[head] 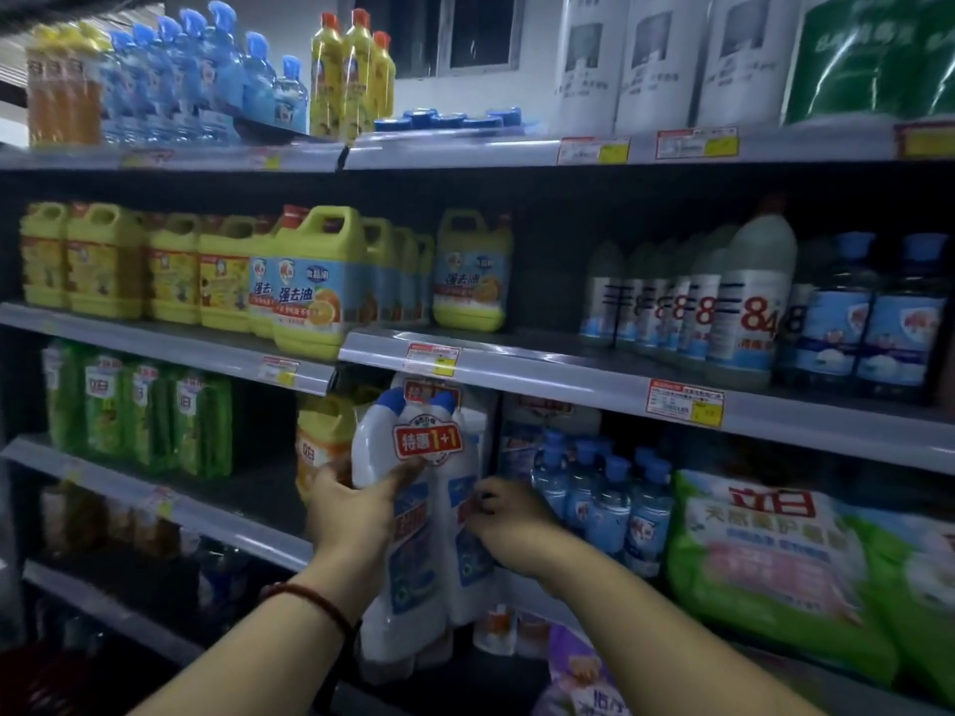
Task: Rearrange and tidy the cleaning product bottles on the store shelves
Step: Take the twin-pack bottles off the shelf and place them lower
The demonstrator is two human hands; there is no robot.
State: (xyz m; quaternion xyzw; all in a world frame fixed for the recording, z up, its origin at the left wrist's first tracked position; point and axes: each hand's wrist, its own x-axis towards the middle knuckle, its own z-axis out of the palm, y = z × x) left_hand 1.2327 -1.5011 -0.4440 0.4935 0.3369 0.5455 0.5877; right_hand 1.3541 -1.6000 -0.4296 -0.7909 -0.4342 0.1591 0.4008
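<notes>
Store shelving seen from in front, cleaning products in rows. Far left, green bottles (139,416) stand at the left end of the third shelf (248,519), with yellow jugs (315,281) on the shelf above. An orange-labelled jug (318,436) stands just behind the left hand (351,503), which wears a beaded bracelet (310,599) at the wrist and grasps the twin pack (418,509) of white, blue-capped bottles at its left shoulder, thumb laid across the front below the red "1+1" tag. The twin pack is held upright, slightly tilted, in front of the shelving where the two bays meet, its caps just under the front edge of the second shelf (568,385); whether its base rests on anything cannot be told. The right hand (506,514) has its fingers curled onto the pack's right side. Just beside that hand stand clear blue-capped bottles (604,493), and at the right end lies a green detergent bag (765,560).
</notes>
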